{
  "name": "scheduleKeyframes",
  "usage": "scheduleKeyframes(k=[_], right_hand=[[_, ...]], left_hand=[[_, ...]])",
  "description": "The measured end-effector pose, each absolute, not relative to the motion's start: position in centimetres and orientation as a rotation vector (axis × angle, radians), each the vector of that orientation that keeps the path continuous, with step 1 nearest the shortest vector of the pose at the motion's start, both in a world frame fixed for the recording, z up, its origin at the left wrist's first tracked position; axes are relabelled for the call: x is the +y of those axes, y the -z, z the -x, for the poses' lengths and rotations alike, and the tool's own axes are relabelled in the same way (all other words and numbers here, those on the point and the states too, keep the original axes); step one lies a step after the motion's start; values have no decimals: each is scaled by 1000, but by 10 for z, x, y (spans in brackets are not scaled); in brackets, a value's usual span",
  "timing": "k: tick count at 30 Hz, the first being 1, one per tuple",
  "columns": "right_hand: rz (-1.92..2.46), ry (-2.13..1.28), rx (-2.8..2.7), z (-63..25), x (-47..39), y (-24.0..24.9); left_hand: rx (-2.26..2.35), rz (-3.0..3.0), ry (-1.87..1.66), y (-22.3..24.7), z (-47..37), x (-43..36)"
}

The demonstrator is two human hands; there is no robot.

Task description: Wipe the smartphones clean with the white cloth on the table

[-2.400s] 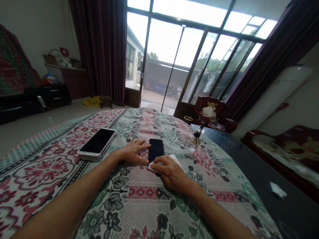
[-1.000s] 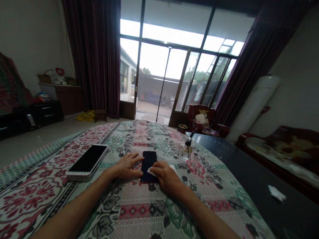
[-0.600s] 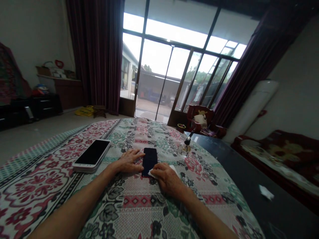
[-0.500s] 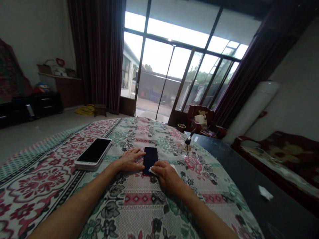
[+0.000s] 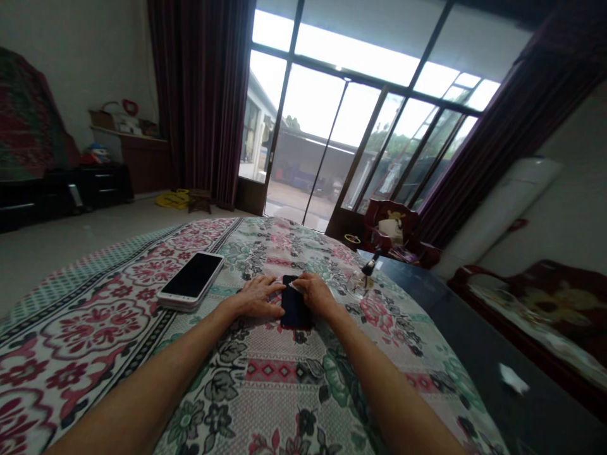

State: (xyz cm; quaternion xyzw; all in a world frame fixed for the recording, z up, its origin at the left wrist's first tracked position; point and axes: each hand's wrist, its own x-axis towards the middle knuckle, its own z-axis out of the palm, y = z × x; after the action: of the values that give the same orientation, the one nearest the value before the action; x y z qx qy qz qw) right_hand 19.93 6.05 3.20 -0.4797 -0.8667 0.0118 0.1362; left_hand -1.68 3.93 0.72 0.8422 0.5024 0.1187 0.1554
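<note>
Blue-black and glossy, the small phone (image 5: 294,311) is lying flat on the patterned tablecloth (image 5: 272,404) in the head view, sitting between the person's two hands. The left hand (image 5: 258,297) is resting palm down with fingers spread; thumb and forefinger are lying at the phone's left edge, seeming to steady it without gripping anything. The right hand (image 5: 317,294) is pinching a white wipe (image 5: 294,286) in bunched fingers over the phone's far end, hiding its far right corner. By the look of it, a wiping step is being worked on the phone's face, and the next move is probably calling for light, even pressure toward the uncovered near end, with the left fingers bracing against any sliding.

Among containers, a clear glass vessel (image 5: 361,287) is standing beyond and to the right of the right hand. One dark brush (image 5: 368,267) is leaning there, though whether it is standing inside or just behind is hard to tell, and any other contents are too blurred to name. Left of the hands, a white-framed phone (image 5: 193,275) is lying screen up. Crumpled white tissue (image 5: 513,379) is resting on the dark table (image 5: 531,414) at right.
</note>
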Motion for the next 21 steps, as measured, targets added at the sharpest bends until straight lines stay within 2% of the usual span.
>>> scheduleKeyframes(k=[10,21], right_hand=[[1545,142,-2573,-173,75,-41],[1421,60,-2519,-181,19,-35]], left_hand=[[1472,-2383,-296,-12,15,36],[1423,-2376,-297,-13,18,38]])
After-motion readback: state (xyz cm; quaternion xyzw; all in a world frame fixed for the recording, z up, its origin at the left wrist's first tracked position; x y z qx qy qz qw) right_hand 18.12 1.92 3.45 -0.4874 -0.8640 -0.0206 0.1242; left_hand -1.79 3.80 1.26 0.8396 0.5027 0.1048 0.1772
